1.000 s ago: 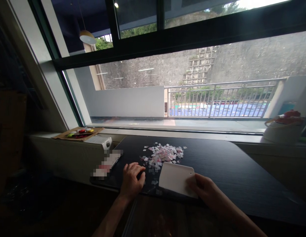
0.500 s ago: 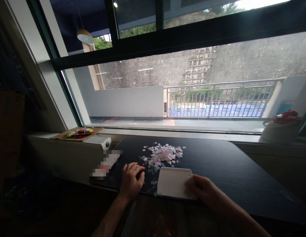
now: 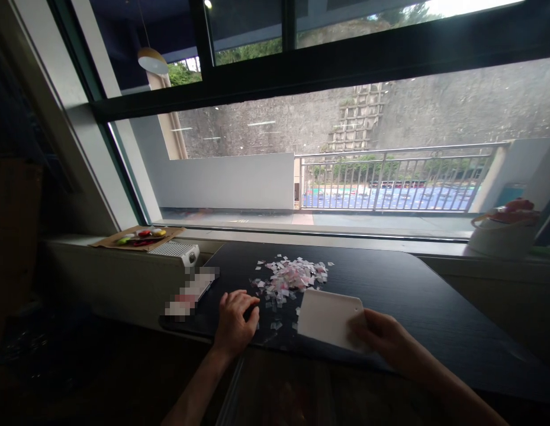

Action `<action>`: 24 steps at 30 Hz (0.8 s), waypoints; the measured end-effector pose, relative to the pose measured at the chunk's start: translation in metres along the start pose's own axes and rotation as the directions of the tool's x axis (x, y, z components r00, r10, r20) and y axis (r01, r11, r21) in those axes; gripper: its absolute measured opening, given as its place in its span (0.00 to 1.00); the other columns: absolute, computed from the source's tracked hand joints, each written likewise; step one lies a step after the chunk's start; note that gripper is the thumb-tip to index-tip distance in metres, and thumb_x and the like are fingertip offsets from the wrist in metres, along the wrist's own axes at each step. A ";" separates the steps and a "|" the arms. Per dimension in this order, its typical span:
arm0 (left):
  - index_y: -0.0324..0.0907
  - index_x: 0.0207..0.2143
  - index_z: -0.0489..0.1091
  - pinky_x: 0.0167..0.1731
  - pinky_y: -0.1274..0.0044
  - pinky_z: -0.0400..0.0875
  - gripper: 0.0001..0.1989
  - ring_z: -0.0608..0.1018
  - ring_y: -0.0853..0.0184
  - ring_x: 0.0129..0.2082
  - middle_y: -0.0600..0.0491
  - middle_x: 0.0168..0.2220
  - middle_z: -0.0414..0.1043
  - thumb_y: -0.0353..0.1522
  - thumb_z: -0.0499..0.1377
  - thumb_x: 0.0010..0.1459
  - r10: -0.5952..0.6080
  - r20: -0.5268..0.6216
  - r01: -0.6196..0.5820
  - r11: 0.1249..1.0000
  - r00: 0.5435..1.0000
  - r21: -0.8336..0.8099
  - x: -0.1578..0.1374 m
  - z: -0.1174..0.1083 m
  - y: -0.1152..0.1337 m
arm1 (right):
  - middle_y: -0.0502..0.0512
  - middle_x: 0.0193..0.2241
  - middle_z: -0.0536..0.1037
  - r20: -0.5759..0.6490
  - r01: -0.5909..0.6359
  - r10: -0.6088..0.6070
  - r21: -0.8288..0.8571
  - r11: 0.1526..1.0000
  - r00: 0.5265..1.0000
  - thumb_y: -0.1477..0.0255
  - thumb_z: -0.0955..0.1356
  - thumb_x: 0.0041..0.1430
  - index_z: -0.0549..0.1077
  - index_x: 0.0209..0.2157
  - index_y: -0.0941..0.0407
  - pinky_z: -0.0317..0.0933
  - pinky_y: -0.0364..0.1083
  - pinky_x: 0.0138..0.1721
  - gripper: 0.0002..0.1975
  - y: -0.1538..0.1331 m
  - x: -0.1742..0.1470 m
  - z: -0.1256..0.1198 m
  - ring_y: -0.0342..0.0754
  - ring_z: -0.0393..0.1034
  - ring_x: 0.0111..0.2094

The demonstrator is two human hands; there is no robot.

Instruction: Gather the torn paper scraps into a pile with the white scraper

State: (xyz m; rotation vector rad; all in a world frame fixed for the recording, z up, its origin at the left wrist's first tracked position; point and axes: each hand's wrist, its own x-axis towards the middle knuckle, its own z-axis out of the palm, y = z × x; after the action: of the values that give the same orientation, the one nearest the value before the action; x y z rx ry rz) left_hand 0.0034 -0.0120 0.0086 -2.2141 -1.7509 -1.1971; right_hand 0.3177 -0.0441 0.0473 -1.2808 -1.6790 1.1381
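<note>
Right hand [image 3: 381,331] grips flat white scraper [image 3: 328,316] by its right end, fingers closed narrow on it, thumb on the upper face. Small hole near the scraper's upper right corner. Scraper sits over the near part of the bench [image 3: 403,290], its upper left corner close to the near edge of the scrap pile [image 3: 295,275]. Whether its lower edge touches the bench is hard to tell, dim there.

Left hand [image 3: 236,325] at the near edge of the bench, left of the scraper and well apart from it. Fingers loosely curled, thumb standing off from them with a gap between; no object visible in the grasp.

Scrap pile: small pale and pinkish square bits, heaped mid-bench, a few strays around its rim. More loose bits [image 3: 276,325] lie between left hand and scraper.

Bench is dark, far side against the window ledge [image 3: 346,236]. Blurred-out flat item [image 3: 192,296] at bench's left end. Beyond it, white box with a slatted top [image 3: 186,255], next to brown board [image 3: 106,239] carrying colored pieces [image 3: 144,235]. Pale container [image 3: 501,236] at far right by the window. Metal railing [image 3: 376,180] outside the glass.
</note>
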 end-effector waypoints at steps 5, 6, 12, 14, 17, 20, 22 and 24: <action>0.46 0.32 0.73 0.53 0.56 0.54 0.09 0.73 0.57 0.46 0.52 0.35 0.77 0.31 0.53 0.52 0.005 0.000 -0.005 1.000 1.000 0.004 -0.001 -0.001 0.000 | 0.57 0.30 0.79 0.016 -0.032 0.032 -0.015 0.999 0.999 0.63 0.68 0.48 0.74 0.31 0.60 0.67 0.48 0.34 0.14 0.005 0.004 -0.003 0.53 0.73 0.33; 0.46 0.32 0.73 0.53 0.56 0.54 0.09 0.73 0.57 0.46 0.52 0.35 0.77 0.31 0.53 0.52 0.007 0.000 -0.007 1.000 1.000 0.005 -0.001 0.000 0.000 | 0.57 0.30 0.79 0.031 -0.045 0.045 -0.010 0.999 0.998 0.64 0.68 0.48 0.74 0.30 0.60 0.67 0.48 0.34 0.13 0.004 0.005 0.000 0.53 0.73 0.34; 0.47 0.32 0.73 0.53 0.57 0.54 0.09 0.73 0.57 0.46 0.52 0.35 0.77 0.32 0.54 0.51 0.011 -0.011 -0.011 1.000 1.000 -0.001 0.000 0.001 -0.001 | 0.56 0.31 0.80 0.086 -0.084 0.078 0.060 0.995 0.993 0.63 0.68 0.48 0.74 0.31 0.60 0.66 0.48 0.34 0.14 -0.006 0.005 0.020 0.53 0.73 0.35; 0.47 0.32 0.73 0.53 0.57 0.54 0.09 0.73 0.57 0.46 0.52 0.35 0.77 0.32 0.54 0.51 0.008 -0.014 -0.008 1.000 1.000 -0.004 0.000 0.001 -0.001 | 0.56 0.30 0.79 0.114 -0.076 0.067 0.079 0.994 0.991 0.62 0.68 0.48 0.74 0.30 0.60 0.66 0.48 0.34 0.15 -0.006 0.006 0.022 0.54 0.73 0.35; 0.47 0.32 0.73 0.53 0.56 0.54 0.09 0.73 0.56 0.46 0.52 0.34 0.77 0.31 0.53 0.51 0.001 -0.012 -0.001 1.000 1.000 -0.007 0.000 0.000 -0.001 | 0.57 0.30 0.79 0.120 -0.065 0.053 0.098 0.993 0.991 0.62 0.68 0.48 0.73 0.31 0.61 0.66 0.48 0.34 0.15 -0.004 0.008 0.022 0.54 0.73 0.35; 0.47 0.32 0.73 0.53 0.56 0.54 0.09 0.73 0.56 0.46 0.52 0.34 0.77 0.32 0.53 0.51 -0.004 -0.008 0.004 1.000 1.000 -0.013 0.000 0.000 0.000 | 0.57 0.31 0.79 0.074 -0.071 0.065 0.076 0.995 0.995 0.63 0.69 0.47 0.74 0.31 0.61 0.66 0.48 0.35 0.14 -0.005 0.009 0.019 0.53 0.72 0.34; 0.46 0.32 0.73 0.54 0.56 0.54 0.09 0.73 0.57 0.46 0.52 0.35 0.77 0.32 0.54 0.51 -0.005 -0.008 0.005 1.000 1.000 -0.018 0.000 0.000 0.000 | 0.56 0.30 0.79 0.068 -0.080 0.075 0.076 0.994 0.995 0.64 0.69 0.47 0.74 0.30 0.60 0.66 0.47 0.34 0.14 -0.006 0.009 0.019 0.53 0.72 0.33; 0.46 0.32 0.73 0.54 0.56 0.53 0.09 0.72 0.57 0.46 0.52 0.35 0.77 0.31 0.53 0.51 -0.007 -0.010 0.007 1.000 1.000 -0.024 0.000 0.000 0.000 | 0.55 0.28 0.79 0.103 -0.083 0.073 0.102 0.991 0.992 0.63 0.69 0.46 0.74 0.29 0.60 0.65 0.47 0.33 0.13 -0.008 0.008 0.020 0.53 0.73 0.33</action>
State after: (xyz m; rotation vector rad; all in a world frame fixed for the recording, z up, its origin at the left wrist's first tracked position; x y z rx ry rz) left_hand 0.0031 -0.0122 0.0081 -2.2128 -1.7509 -1.2349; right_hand 0.2954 -0.0416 0.0478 -1.2510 -1.6283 1.3384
